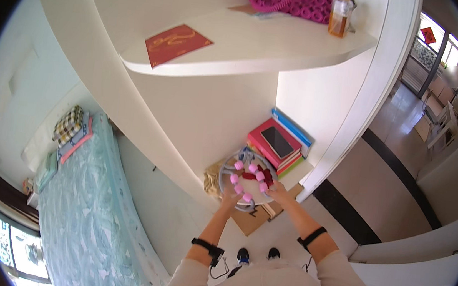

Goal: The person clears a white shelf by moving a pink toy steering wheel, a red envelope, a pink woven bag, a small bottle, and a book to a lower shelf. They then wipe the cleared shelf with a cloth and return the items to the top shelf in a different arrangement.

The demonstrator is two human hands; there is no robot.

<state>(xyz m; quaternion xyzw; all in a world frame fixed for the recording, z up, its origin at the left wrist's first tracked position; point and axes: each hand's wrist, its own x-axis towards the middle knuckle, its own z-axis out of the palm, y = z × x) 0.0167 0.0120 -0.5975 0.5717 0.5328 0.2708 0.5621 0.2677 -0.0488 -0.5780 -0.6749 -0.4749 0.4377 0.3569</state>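
1. We look from head height through the left fisheye, steeply downward.
2. Upper shelf (250, 47) close; left hand (230, 198) and right hand (278, 192) farther off, near centre.
3. Wide field: we catch the bed (91, 206) at left, shoes (243, 254) below, edges bending toward the rim.

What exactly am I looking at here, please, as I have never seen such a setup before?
There is no robot here, only a person working bare-handed. The single picture comes from a fisheye camera worn on that person's head, looking down, so straight edges bend near its rim. The left hand and right hand hold opposite sides of a grey hoop with pink knobs. Beyond it, a black smartphone lies on a red book. The upper shelf bears a red card, a magenta handbag and a yellow-capped bottle.
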